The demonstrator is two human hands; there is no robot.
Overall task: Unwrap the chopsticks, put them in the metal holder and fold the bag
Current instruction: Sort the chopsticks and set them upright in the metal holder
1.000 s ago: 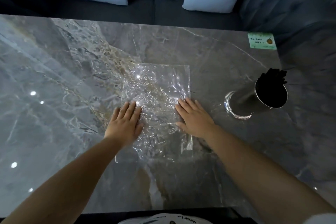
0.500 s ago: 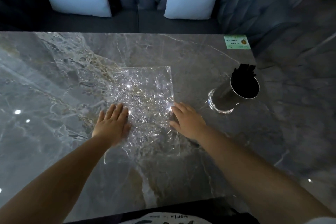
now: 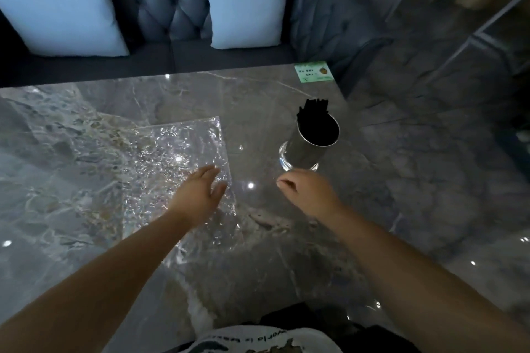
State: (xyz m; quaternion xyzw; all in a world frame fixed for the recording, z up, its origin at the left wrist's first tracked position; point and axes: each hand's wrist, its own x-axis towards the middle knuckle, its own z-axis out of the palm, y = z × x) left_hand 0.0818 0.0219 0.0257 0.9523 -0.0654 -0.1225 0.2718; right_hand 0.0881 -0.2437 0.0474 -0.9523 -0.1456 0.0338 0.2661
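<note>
A crinkled clear plastic bag [image 3: 172,157] lies flat on the grey marble table [image 3: 86,123]. My left hand [image 3: 198,195] rests on the bag near its right edge, fingers spread. My right hand [image 3: 307,192] is off the bag, loosely curled with nothing in it, just in front of the metal holder [image 3: 309,146]. The shiny holder stands upright to the right of the bag. Black chopsticks [image 3: 314,107] stick out of its top.
A green sticker [image 3: 313,71] sits at the table's far right corner. Beyond the far edge is a dark tufted sofa [image 3: 169,8] with two pale blue cushions [image 3: 246,3]. The table's right edge drops to a dark floor [image 3: 430,123].
My right hand has left the bag and moved right toward the holder, curling. My left hand has slid right across the bag. The camera has turned to the right.
</note>
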